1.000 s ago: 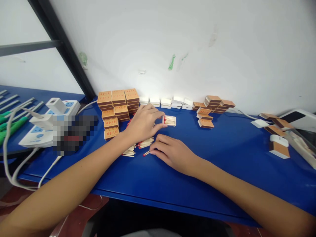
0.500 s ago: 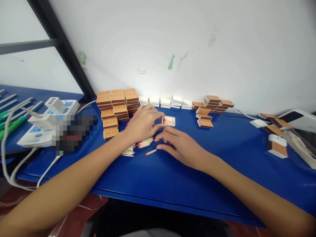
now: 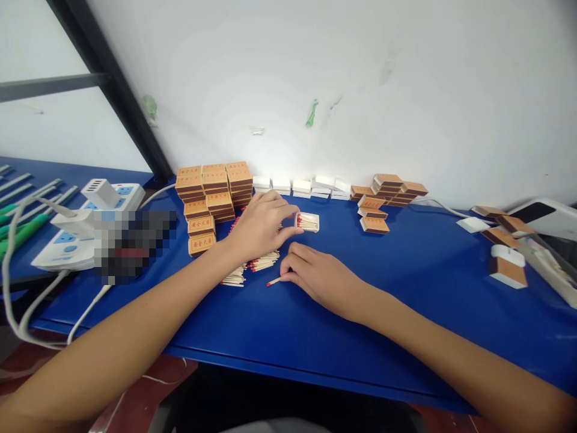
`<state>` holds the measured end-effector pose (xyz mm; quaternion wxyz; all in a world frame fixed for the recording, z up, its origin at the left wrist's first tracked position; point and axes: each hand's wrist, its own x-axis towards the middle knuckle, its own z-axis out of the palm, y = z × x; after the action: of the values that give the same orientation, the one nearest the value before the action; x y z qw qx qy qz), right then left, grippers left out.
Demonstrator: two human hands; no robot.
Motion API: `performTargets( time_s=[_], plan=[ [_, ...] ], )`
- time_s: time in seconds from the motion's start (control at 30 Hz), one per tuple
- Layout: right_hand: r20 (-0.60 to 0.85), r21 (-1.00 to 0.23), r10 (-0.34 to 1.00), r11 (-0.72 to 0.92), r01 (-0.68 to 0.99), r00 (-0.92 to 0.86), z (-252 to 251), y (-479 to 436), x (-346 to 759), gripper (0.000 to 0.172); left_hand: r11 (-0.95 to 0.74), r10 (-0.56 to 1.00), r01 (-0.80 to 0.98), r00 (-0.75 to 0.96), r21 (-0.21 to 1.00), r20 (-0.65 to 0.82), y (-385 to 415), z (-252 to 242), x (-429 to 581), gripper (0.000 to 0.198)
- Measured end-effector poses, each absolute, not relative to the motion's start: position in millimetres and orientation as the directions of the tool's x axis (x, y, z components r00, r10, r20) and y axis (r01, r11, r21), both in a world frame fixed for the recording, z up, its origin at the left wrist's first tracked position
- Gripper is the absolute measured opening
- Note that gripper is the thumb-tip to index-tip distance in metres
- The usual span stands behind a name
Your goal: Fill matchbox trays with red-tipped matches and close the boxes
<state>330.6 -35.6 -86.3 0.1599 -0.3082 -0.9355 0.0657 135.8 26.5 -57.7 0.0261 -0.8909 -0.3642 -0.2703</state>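
Observation:
My left hand [image 3: 265, 224] grips the left end of a small white matchbox tray [image 3: 318, 223] between thumb and fingers. Red-tipped matches [image 3: 307, 221] lie side by side in that tray. Just in front and to the right, my right hand [image 3: 311, 272] pinches a single match [image 3: 274, 281] at its plain end, close to the table, its red head pointing left. A pile of loose matches [image 3: 265, 261] spreads beneath and beside my left hand, which covers part of it.
Stacked orange matchboxes [image 3: 214, 180] stand left of the pile. White trays [image 3: 301, 187] line the wall, and more orange matchboxes [image 3: 374, 225] sit to their right. A power strip [image 3: 67, 243] with cables lies left on the blue table [image 3: 360, 343]; opened sleeves [image 3: 508, 269] lie far right.
My right hand has moved down a little and closed its fingers on the lone match, which has shifted and turned slightly. My left hand keeps its hold on the tray.

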Motion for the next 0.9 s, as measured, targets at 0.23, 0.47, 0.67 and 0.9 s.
performTargets(
  time_s=[0.23, 0.47, 0.67, 0.9],
  plan=[
    [0.346, -0.294, 0.668, 0.744, 0.599, -0.659, -71, -24, 350, 0.012, -0.734, 0.633, 0.665, 0.594, 0.14, 0.496, 26, -55, 136, 0.026],
    [0.557, -0.254, 0.748, 0.567, 0.783, -0.36, -62, 5, 379, 0.012, -0.755, 0.623, 0.628, 0.597, 0.19, 0.505, 21, -55, 142, 0.03],
    [0.539, -0.248, 0.737, 0.601, 0.76, -0.407, -68, 6, 378, 0.012, -0.77, 0.612, 0.599, 0.596, 0.22, 0.52, 19, -56, 143, 0.031],
    [0.621, -0.299, 0.684, 0.658, 0.691, -0.383, -61, -2, 372, 0.015, -0.754, 0.632, 0.613, 0.58, 0.235, 0.514, 19, -50, 142, 0.029]
  ],
)
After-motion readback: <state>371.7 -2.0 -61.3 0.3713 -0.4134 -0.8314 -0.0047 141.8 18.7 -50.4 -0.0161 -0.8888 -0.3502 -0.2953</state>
